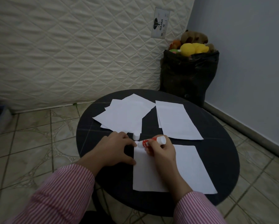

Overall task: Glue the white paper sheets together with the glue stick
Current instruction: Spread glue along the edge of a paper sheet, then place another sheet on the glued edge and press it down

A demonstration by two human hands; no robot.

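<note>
A white paper sheet (189,168) lies at the near side of the round black table (219,147). My right hand (163,152) grips a red and white glue stick (150,142), tilted with its tip at the sheet's far left corner. My left hand (114,149) lies flat on the table with its fingertips pressing the sheet's left edge. The glue stick's white cap (136,136) stands just beyond my left hand. A loose pile of white sheets (124,113) lies at the far left of the table, and another small stack (176,120) at the far right.
A quilted mattress (71,54) leans against the wall behind the table. A black bag (189,75) filled with soft toys stands in the corner by the blue wall. Tiled floor surrounds the table.
</note>
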